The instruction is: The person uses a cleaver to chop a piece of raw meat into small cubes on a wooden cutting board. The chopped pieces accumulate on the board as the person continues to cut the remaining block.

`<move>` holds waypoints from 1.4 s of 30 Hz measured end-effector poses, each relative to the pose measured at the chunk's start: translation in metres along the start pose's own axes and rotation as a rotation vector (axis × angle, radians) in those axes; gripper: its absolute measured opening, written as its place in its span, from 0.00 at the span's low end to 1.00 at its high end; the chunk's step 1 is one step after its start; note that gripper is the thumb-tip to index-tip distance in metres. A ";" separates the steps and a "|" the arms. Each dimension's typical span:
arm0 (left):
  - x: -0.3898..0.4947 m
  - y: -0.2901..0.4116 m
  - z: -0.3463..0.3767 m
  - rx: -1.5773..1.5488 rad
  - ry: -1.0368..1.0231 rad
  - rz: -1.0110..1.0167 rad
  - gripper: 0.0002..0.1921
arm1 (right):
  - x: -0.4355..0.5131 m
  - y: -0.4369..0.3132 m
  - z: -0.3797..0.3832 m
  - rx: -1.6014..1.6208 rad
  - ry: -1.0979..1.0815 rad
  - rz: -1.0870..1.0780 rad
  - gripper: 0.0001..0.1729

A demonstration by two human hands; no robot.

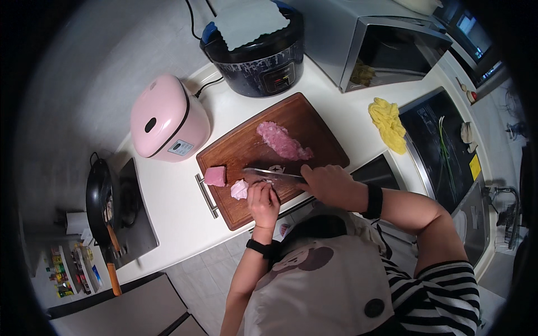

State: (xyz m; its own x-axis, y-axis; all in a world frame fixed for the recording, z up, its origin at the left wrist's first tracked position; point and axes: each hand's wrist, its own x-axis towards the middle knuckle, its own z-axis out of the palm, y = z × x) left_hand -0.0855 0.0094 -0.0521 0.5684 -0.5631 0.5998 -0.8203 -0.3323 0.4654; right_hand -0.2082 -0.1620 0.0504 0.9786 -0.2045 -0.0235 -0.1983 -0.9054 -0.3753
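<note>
A wooden cutting board (239, 145) lies on the white counter before me. My right hand (330, 185) grips the handle of a kitchen knife (273, 173), whose blade points left over the board. My left hand (263, 201) rests with bent fingers at the board's near edge, beside the blade; whether anything is under the fingertips is hidden. Just left of those fingers is a pale piece of meat or fat (239, 189). A pink block of meat (215, 176) sits at the left edge, and a larger pink piece of raw meat (282, 141) lies beyond the knife.
A pink rice cooker (170, 119) and a dark electric cooker (260, 67) stand behind the board, a microwave (353, 50) at back right. A yellow cloth (388, 126) and green onions (445, 155) lie right. A black pan (98, 201) is on the left.
</note>
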 end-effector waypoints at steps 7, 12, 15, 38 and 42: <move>0.001 0.001 0.000 0.005 0.005 0.001 0.07 | -0.005 -0.005 0.004 -0.020 -0.052 -0.014 0.22; 0.002 0.001 0.001 -0.009 0.019 -0.004 0.06 | -0.001 -0.006 0.006 -0.036 -0.072 -0.024 0.22; 0.003 0.000 0.000 0.006 -0.020 -0.004 0.06 | 0.013 -0.015 0.010 -0.006 -0.161 0.047 0.16; -0.001 0.003 -0.004 0.056 -0.045 0.007 0.07 | 0.009 0.005 0.013 0.139 -0.048 0.072 0.19; -0.005 0.004 -0.015 0.068 -0.008 0.017 0.07 | 0.005 -0.002 0.001 0.107 -0.026 0.029 0.19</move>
State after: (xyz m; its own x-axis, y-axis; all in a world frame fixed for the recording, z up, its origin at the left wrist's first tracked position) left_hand -0.0910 0.0227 -0.0433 0.5543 -0.5750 0.6018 -0.8322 -0.3732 0.4100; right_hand -0.2032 -0.1603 0.0503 0.9738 -0.2194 -0.0591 -0.2210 -0.8540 -0.4710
